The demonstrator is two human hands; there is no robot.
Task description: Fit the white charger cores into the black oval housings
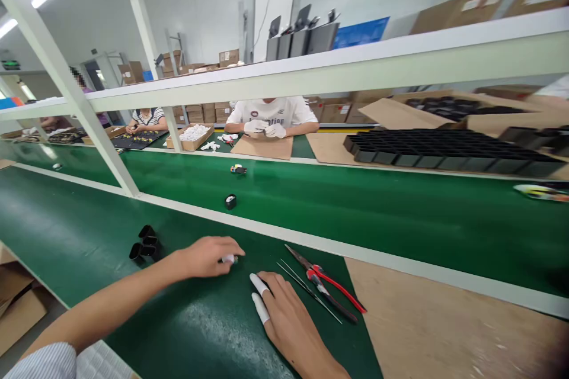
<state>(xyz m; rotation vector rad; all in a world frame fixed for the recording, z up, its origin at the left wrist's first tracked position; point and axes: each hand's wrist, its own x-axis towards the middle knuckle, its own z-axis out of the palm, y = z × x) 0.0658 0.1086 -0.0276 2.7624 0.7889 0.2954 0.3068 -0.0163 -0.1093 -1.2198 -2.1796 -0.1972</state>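
My left hand (208, 256) is just above the green worktop (191, 320), its fingers bent inward. Something small and white (229, 259) shows between thumb and fingers; whether it is a finger cot or a part, I cannot tell. Lower and to the right, my right hand (291, 323) lies flat and empty, with white finger cots (260, 307) on two digits. Beside it are metal tweezers (306, 289) and red-and-black long-nose pliers (326, 284) with jaws pointing away. Several black plastic housings (146, 246) stand in a cluster left of my left forearm.
Beyond a pale rail (267, 231) runs a green conveyor belt (355, 204) carrying a black cup-like part (230, 201) and a small wired part (239, 169). A gloved co-worker (271, 121) sits opposite. Rows of black housings (444, 151) stand right; cardboard (444, 320) covers the near right.
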